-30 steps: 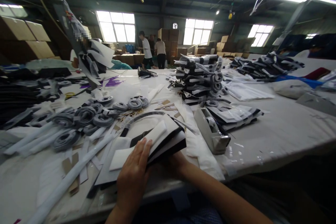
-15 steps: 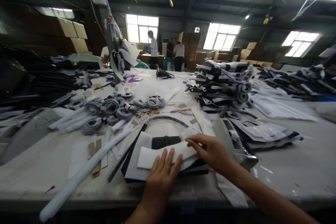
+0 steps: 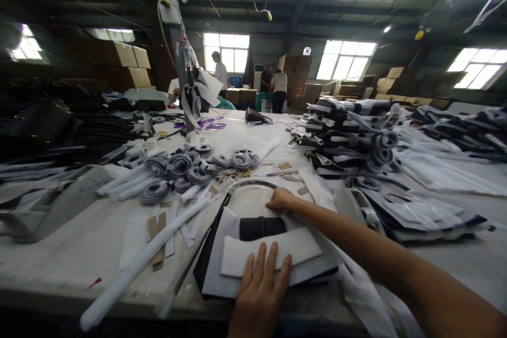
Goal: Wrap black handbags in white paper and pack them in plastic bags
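Note:
My left hand [image 3: 263,280] lies flat, fingers spread, on a white padded strip [image 3: 304,245]. Under the strip is a flat black-edged bag piece [image 3: 216,274] faced with pale grey sheet. A short black band [image 3: 249,228] shows just beyond the strip. My right hand [image 3: 282,199] is closed in a pinch past the black band, beside the arched, wrapped handle [image 3: 247,184]. What its fingertips hold is too small to make out; something pale and thin shows there.
A long white foam tube [image 3: 146,259] and brown card strips [image 3: 159,243] lie to the left. Beyond them are several grey coils [image 3: 180,165]. Stacked wrapped bag pieces [image 3: 340,137] stand at the right, behind flat sheets [image 3: 423,211]. People work in the background.
My right hand has moved off the right end of the padded strip, forward and left to the handle. My left hand stays flat on the strip. The whole view has shifted slightly.

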A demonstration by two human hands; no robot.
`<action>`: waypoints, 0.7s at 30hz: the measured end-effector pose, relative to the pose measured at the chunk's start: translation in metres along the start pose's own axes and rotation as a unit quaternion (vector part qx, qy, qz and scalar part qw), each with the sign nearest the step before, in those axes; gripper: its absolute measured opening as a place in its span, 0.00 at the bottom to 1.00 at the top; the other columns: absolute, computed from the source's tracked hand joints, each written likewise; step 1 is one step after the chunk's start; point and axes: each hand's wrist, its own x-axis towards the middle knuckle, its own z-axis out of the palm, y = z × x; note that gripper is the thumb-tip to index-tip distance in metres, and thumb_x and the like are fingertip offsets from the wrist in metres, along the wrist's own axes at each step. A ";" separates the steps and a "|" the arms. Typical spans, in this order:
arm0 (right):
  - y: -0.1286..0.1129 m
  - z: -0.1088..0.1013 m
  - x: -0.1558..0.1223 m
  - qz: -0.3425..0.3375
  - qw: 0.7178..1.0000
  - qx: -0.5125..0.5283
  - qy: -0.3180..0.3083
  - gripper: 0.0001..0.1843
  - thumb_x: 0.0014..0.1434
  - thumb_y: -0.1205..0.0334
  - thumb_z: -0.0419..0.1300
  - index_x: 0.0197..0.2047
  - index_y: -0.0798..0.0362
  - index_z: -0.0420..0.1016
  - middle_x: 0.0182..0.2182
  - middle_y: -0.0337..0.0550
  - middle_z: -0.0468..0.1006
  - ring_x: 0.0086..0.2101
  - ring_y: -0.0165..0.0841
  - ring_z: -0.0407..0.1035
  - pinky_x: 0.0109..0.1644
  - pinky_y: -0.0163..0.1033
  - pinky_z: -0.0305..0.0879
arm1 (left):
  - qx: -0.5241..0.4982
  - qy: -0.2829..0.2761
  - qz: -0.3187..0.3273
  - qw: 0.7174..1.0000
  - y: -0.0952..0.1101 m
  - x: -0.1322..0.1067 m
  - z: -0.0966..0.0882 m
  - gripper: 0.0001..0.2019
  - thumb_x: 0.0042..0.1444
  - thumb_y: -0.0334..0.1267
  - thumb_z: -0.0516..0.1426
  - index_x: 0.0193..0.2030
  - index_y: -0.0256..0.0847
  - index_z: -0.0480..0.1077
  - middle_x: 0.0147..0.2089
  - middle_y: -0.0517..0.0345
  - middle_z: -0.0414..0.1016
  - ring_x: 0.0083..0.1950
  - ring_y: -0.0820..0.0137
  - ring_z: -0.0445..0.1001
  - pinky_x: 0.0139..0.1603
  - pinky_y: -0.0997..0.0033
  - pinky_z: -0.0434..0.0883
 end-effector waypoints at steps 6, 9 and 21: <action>0.007 0.004 -0.002 -0.003 0.999 0.007 0.034 0.18 0.66 0.55 0.60 0.56 0.54 0.71 0.53 0.48 0.73 0.48 0.40 0.72 0.50 0.50 0.72 | -0.010 0.014 -0.005 1.000 0.000 0.001 0.000 0.21 0.71 0.35 0.46 0.67 0.51 0.63 0.68 0.56 0.66 0.67 0.59 0.67 0.60 0.57 0.72; 0.006 0.005 -0.001 0.001 0.998 0.009 0.066 0.20 0.65 0.55 0.61 0.57 0.55 0.69 0.55 0.51 0.72 0.50 0.41 0.71 0.52 0.52 0.71 | -0.013 0.008 -0.005 1.000 -0.001 0.001 -0.001 0.21 0.71 0.36 0.45 0.68 0.51 0.63 0.68 0.56 0.66 0.67 0.59 0.66 0.60 0.57 0.72; 0.008 -0.009 -0.007 -0.074 0.973 0.212 0.054 0.15 0.66 0.56 0.60 0.53 0.55 0.72 0.49 0.46 0.76 0.44 0.37 0.74 0.46 0.47 0.74 | -0.005 0.008 -0.003 1.000 0.000 0.003 -0.001 0.21 0.71 0.33 0.45 0.67 0.51 0.64 0.67 0.55 0.67 0.66 0.58 0.68 0.59 0.56 0.74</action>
